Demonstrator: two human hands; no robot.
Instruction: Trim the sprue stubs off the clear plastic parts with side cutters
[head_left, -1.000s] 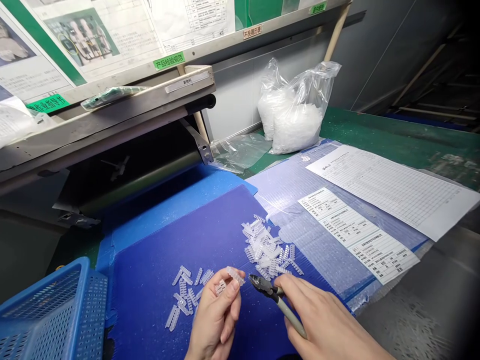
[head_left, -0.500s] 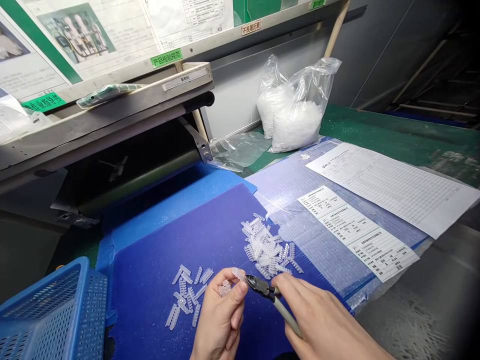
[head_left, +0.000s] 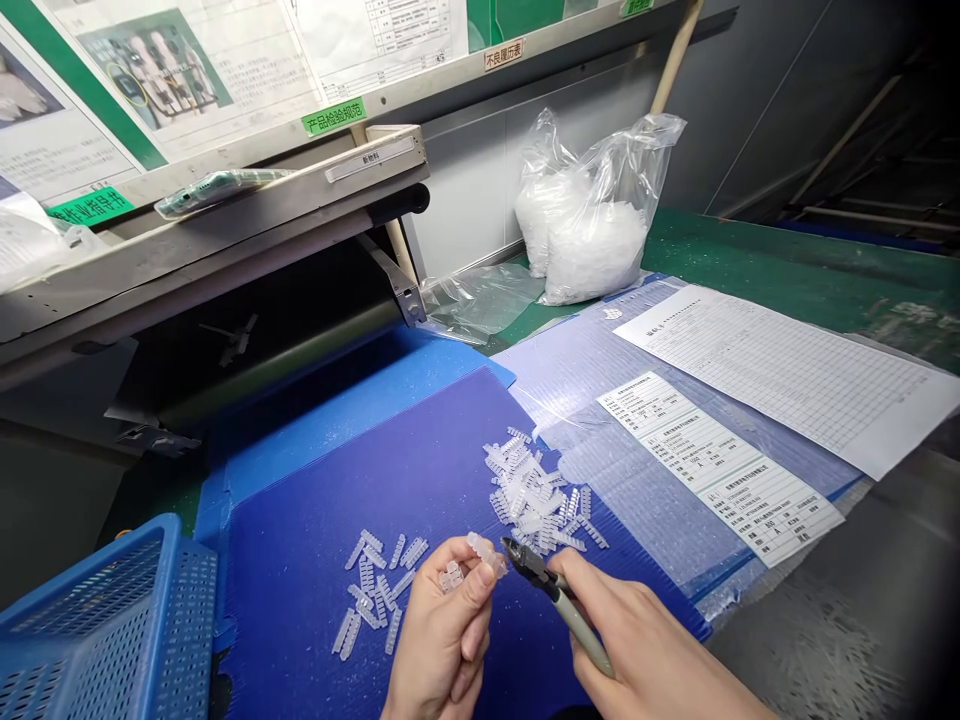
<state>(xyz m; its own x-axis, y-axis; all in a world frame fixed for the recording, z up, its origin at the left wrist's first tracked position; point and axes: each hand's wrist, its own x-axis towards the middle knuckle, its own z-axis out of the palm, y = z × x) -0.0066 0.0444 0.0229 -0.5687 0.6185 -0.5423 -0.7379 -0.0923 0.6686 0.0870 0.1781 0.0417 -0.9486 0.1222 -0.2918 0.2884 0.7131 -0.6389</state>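
Observation:
My left hand [head_left: 448,625] pinches a small translucent toothed plastic strip [head_left: 484,550] between thumb and forefinger. Another similar clear piece [head_left: 451,577] shows lower down among its fingers. My right hand [head_left: 626,625] is wrapped round a pair of cutting pliers [head_left: 551,585] with black jaws and grey-green handles. The plier tips point left, just right of the strip, with a slight gap between them. Behind the pliers lies a heap of clear plastic strips [head_left: 532,495]. Left of my left hand, a looser group of strips [head_left: 371,585] is spread on the dark blue sheet [head_left: 300,560].
A blue perforated basket [head_left: 176,600] stands at the lower left. Clear bags of white pieces [head_left: 589,240] sit at the back. Printed labels [head_left: 720,465] and a gridded form [head_left: 795,380] lie to the right. A metal shelf [head_left: 225,230] overhangs the black conveyor belt [head_left: 277,310].
The plier tips have moved slightly right, away from the strip. More of the strip now shows past my left thumb. Both groups of strips look unchanged.

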